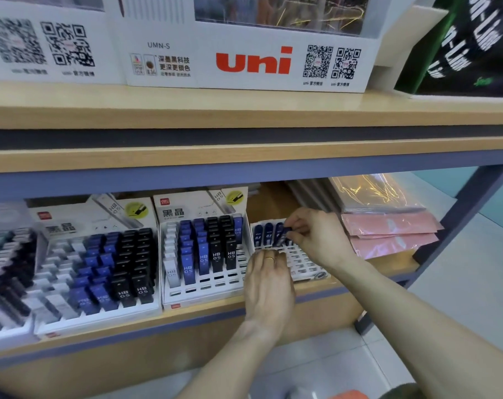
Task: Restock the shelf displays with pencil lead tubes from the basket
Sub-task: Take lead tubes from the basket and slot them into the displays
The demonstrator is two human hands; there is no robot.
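Head view: the right hand (316,236) pinches a glossy dark blue lead tube (284,235) over the white slotted plastic tray (302,262) near the wooden shelf's (345,286) right end. The left hand (269,286), fingers curled, rests on the tray's front-left corner; whether it holds anything is hidden.

Three display trays stand side by side on the lower shelf (325,298). The left tray (100,318) and middle tray (204,295) hold rows of lead tubes. The right tray (302,263) holds a few tubes (263,234) in its back row. Packets (388,234) lie stacked to its right. Above, on the upper shelf (244,116), a display box (253,64) stands.
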